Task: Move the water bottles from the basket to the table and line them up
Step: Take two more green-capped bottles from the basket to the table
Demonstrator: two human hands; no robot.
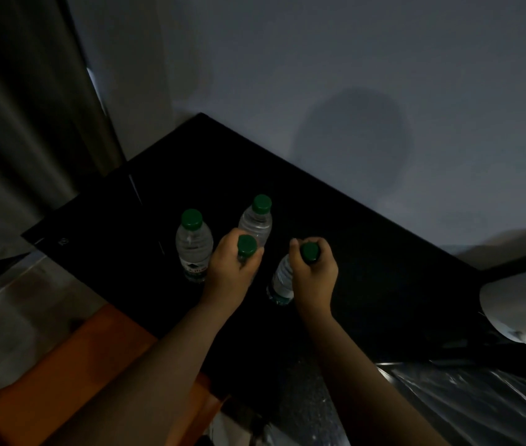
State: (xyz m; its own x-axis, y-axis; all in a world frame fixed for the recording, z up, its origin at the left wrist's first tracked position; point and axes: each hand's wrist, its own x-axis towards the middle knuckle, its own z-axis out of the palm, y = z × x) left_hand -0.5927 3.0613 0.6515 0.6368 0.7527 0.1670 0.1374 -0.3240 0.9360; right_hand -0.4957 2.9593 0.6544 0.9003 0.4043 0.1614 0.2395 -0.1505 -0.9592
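Head view shows the placing step under way: two water bottles already stand upright on the black table [367,252], the far-left bottle [194,249] and the rear bottle [255,222] just to its right and a little higher in the frame, close together but apart. At centre frame the left hand [232,272] grips the left-hand bottle [247,245] round its neck, fingers curled tight just under the green cap; the hand hides the body, so whether the base touches the table cannot be told. To the right, the right hand [314,278] wraps the neck and cap of the right-hand bottle [282,278], which tilts, base toward the lower left, low over the tabletop (contact is too dark to judge). The basket cannot be made out with any certainty; an orange object [62,381] fills the lower left.

Judging from this, four bottles have reached the table and the lining-up remains. The next move likely calls for righting the tilted bottle, seating both bases flat beside the standing pair, then letting go without nudging the neighbours, since the left hand sits almost against the rear bottle.
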